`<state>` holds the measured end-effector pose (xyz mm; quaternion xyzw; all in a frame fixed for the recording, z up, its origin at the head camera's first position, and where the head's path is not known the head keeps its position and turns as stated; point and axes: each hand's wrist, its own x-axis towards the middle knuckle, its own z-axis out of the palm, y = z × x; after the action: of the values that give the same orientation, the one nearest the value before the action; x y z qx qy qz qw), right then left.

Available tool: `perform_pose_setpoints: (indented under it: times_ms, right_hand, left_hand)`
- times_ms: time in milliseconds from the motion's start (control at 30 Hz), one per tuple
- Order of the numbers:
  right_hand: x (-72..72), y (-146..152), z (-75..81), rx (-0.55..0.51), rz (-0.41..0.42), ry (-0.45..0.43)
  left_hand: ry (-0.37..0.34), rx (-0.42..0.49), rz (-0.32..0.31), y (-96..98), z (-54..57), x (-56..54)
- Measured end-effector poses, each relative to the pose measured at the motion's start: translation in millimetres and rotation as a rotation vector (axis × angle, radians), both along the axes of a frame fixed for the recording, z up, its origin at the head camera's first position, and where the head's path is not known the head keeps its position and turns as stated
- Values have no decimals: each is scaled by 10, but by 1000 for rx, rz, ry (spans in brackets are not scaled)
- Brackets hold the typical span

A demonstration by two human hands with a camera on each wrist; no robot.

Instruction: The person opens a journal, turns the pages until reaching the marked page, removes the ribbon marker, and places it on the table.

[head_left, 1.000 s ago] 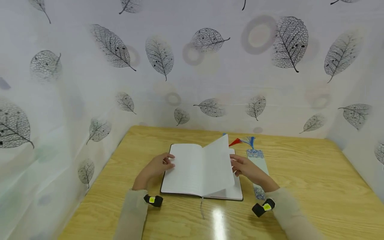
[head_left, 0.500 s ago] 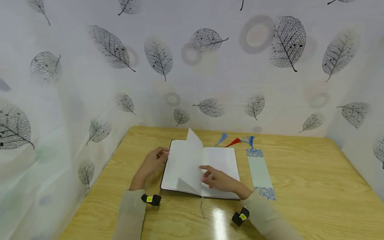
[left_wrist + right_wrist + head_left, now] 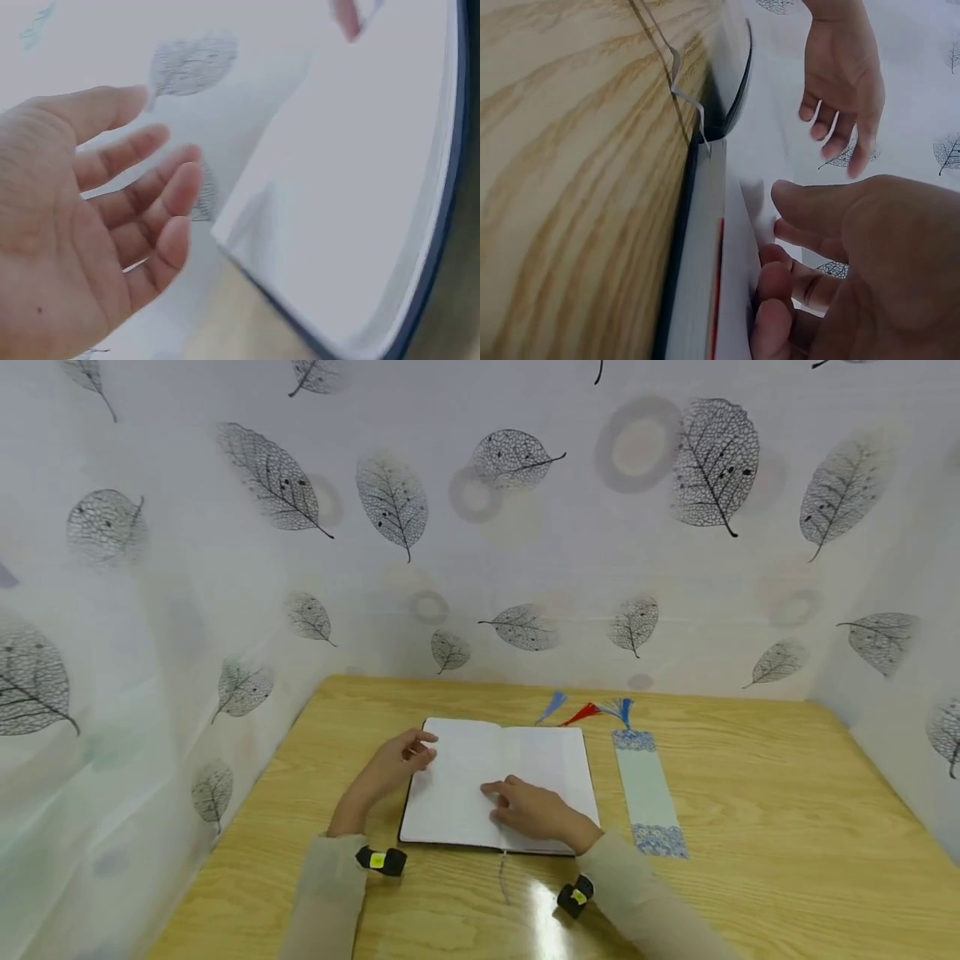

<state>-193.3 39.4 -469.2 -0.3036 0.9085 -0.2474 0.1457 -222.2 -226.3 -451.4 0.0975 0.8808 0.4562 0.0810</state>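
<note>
A dark-covered notebook (image 3: pixel 457 793) lies spread on the table, both pages white. My left hand (image 3: pixel 386 770) hovers at its left edge, fingers loosely bent; the left wrist view shows this hand (image 3: pixel 97 202) holding nothing, apart from the page. Over the middle of the notebook is my right hand (image 3: pixel 534 810), its index finger stretched onto the left page near the fold. Relaxed fingers of the right hand (image 3: pixel 840 255) lie close to the paper in the right wrist view, with nothing gripped. A thin ribbon (image 3: pixel 676 71) trails from the spine.
A pale green bookmark (image 3: pixel 647 785) with blue patterned ends lies right of the notebook. Beyond the notebook's top edge are a light blue tassel (image 3: pixel 555 703) and a red tassel (image 3: pixel 581 714). Leaf-printed cloth (image 3: pixel 525 560) walls the wooden table (image 3: pixel 765 793).
My right hand has carried a leaf from right to left, and it now lies flat on the left side. The left hand has stayed near the left edge.
</note>
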Motion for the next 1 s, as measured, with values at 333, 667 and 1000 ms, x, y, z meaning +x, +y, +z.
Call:
perform_pose_setpoints:
  times_ms: [333, 667, 1000]
  right_hand:
    - [50, -158, 5, 123, -49, 77]
    - [52, -130, -23, 107, -54, 74]
    - [-398, 403, 155, 96, -89, 59]
  left_hand:
    - [-131, -38, -79, 107, -222, -35]
    - [-113, -124, -62, 192, -299, -3]
    - [-133, -127, -52, 244, -304, 3]
